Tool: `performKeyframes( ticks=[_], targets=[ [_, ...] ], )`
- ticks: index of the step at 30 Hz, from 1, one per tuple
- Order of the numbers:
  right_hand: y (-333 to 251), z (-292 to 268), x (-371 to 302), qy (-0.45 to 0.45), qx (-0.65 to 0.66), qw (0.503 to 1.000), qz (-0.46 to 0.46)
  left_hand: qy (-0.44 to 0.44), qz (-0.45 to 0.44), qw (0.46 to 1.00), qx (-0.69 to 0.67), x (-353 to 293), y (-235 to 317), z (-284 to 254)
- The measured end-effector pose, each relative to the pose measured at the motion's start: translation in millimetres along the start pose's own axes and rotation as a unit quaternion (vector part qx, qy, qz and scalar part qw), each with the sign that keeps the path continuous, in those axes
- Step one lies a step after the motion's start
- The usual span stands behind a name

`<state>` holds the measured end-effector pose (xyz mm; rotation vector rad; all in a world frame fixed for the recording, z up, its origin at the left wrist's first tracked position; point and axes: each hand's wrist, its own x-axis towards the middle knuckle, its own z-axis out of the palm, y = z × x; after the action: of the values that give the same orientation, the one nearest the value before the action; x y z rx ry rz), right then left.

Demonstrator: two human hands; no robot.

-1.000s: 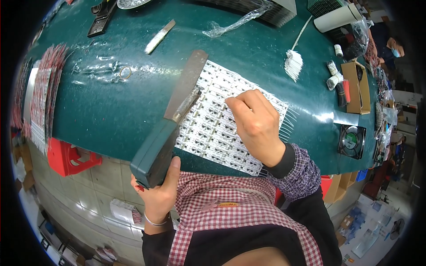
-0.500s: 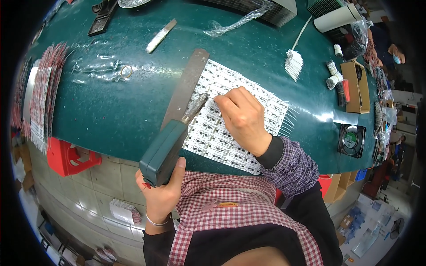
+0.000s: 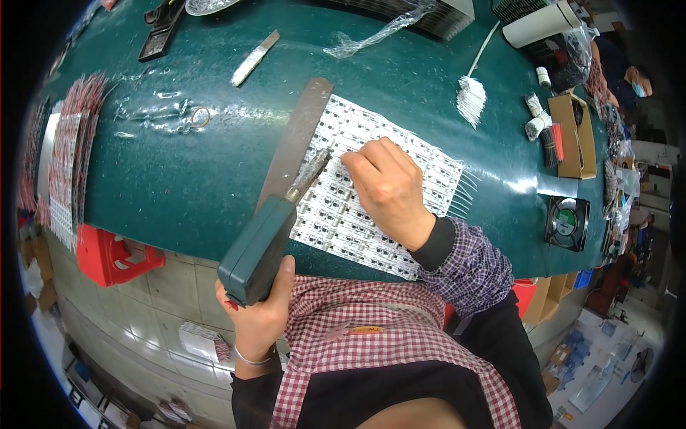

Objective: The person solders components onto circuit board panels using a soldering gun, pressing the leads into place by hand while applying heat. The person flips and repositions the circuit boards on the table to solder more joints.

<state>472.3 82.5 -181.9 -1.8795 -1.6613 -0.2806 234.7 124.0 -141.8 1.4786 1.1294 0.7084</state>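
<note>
A white panel of LED circuit strips lies on the dark green table. A long brown metal bar rests along the panel's left edge. My left hand grips the dark green handle of a soldering tool, whose grey tip points onto the panel beside the bar. My right hand presses flat on the panel with its fingers at the upper left part, close to the tool's tip. Thin white wires stick out from the panel's right end.
Stacks of red-and-white strips lie at the left edge. A red bin hangs under the table. A white wire bundle, a cardboard box, a small fan, a knife and a plastic bag lie further back.
The soldering tool has swung from lying over the bar to pointing its tip onto the panel. My right hand slid left and up across the panel toward the tip.
</note>
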Motion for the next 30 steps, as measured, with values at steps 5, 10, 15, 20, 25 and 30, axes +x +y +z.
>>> performKeyframes(
  ticks=[5,10,15,20,25,30],
  targets=[
    [-0.4,-2.1,-0.3,-0.001,-0.002,1.000,0.006,0.015,0.000,1.000,-0.012,0.6,2.0,0.7],
    [-0.3,-7.2,0.7,-0.024,-0.009,1.000,0.012,-0.005,0.065,0.998,0.004,12.3,4.1,1.4],
    [4.5,-32.1,6.6,-0.004,0.035,0.999,0.022,0.061,0.078,0.994,-0.042,43.1,17.9,5.6],
    [63.9,-79.5,2.3,0.072,-0.094,0.989,0.086,0.124,0.247,0.961,-0.032,93.1,86.3,1.0],
    [102.7,-86.6,-12.1,0.055,-0.150,0.977,0.144,0.220,0.199,0.954,-0.046,216.3,81.5,-0.9],
    [115.8,-82.6,-23.8,0.021,-0.145,0.976,0.163,0.181,0.199,0.957,0.107,278.1,42.2,7.9]
  ],
)
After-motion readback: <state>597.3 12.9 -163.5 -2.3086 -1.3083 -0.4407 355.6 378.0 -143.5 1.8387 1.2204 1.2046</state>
